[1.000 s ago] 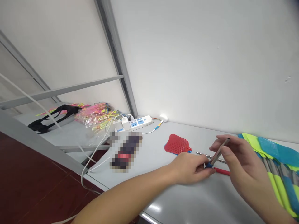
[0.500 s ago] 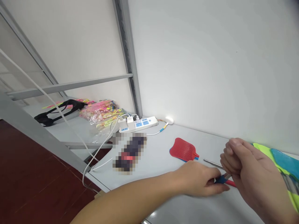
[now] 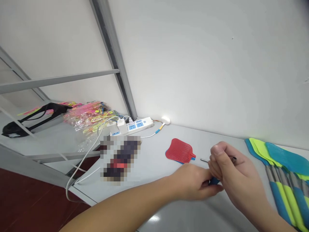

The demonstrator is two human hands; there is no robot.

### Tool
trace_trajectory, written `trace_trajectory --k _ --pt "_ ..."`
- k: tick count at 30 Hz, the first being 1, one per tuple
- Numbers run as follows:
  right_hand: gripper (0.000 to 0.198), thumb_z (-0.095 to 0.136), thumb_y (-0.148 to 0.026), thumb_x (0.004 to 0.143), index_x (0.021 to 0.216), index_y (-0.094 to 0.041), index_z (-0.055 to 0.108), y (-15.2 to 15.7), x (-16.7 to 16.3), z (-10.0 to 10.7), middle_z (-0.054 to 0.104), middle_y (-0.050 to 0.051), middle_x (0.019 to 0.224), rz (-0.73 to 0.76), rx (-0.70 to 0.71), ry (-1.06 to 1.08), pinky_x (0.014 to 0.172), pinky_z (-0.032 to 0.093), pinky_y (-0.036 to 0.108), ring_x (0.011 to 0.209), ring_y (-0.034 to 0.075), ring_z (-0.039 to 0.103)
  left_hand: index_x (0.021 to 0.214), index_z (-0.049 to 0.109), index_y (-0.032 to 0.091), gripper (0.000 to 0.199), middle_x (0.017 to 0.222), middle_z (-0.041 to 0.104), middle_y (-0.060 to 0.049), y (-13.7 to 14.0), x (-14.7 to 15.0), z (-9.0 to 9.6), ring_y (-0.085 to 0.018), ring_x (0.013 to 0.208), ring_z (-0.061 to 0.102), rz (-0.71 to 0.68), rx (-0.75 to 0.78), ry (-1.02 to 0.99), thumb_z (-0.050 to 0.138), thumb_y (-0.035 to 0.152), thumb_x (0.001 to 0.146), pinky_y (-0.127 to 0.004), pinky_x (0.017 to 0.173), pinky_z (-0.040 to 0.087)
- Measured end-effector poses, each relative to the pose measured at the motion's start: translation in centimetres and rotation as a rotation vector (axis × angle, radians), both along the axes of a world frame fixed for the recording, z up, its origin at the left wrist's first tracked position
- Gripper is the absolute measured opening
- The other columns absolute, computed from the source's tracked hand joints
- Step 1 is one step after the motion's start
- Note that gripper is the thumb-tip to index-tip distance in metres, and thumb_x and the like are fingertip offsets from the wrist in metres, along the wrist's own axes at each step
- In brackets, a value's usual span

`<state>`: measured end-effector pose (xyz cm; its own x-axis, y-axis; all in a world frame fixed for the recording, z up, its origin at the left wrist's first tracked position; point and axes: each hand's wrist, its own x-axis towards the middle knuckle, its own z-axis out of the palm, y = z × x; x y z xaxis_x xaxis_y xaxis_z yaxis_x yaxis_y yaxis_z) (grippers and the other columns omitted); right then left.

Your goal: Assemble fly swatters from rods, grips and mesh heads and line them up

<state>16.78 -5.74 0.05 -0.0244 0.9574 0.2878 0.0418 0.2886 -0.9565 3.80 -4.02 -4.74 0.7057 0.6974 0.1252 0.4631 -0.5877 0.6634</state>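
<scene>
1. the left hand (image 3: pixel 193 182) is clamped on a blue handle (image 3: pixel 213 181), low over the table (image 3: pixel 153 158). the hold looks like a pinch, so the handle could twist or slip under a hard push.

2. the right hand (image 3: pixel 233 175) is curled tight around a tube (image 3: pixel 234 159), whose dark end shows near the thumb. the fist covers the rest, so a crooked push could go unnoticed and jam it.

3. whether tube and handle are joined cannot be told; the hands hide that spot. if the fit gave suddenly, the fist could knock the left fingers just beside it.

4. a rod (image 3: pixel 204 160) lies just beyond the hands. being round, it could roll if a knuckle caught it.

5. the red head (image 3: pixel 180 150) lies over a blue one, near the left hand; a sweeping wrist could shove both.

6. the swatters (image 3: pixel 285 183) are piled beside the right forearm; an outward swing could scatter them.
</scene>
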Motion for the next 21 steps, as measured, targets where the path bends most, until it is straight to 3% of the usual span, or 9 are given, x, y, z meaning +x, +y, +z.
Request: trace_trajectory --k 4,21 --pt "0.031 0.055 -0.044 0.092 0.071 -0.023 0.048 -0.19 0.28 -0.50 0.026 -0.008 0.053 0.101 -0.125 0.065 0.041 0.025 0.021 0.046 0.009 0.025 0.098 0.065 0.023 0.019 0.076 0.068 0.000 0.04 0.08 0.19 -0.016 0.070 0.063 -0.010 0.004 -0.032 0.057 0.037 0.087 -0.024 0.059 0.045" --pt "0.036 0.055 -0.051 0.089 0.070 -0.022 0.046 -0.27 -0.10 -0.36 0.031 -0.008 0.053 0.135 -0.145 0.015 0.044 0.025 0.022 0.047 0.008 0.028 0.103 0.065 0.023 0.021 0.083 0.071 -0.002 -0.02 -0.07 -0.60 -0.019 0.077 0.066 -0.010 0.046 -0.088 0.059 0.025 0.084 -0.025 0.061 0.048"
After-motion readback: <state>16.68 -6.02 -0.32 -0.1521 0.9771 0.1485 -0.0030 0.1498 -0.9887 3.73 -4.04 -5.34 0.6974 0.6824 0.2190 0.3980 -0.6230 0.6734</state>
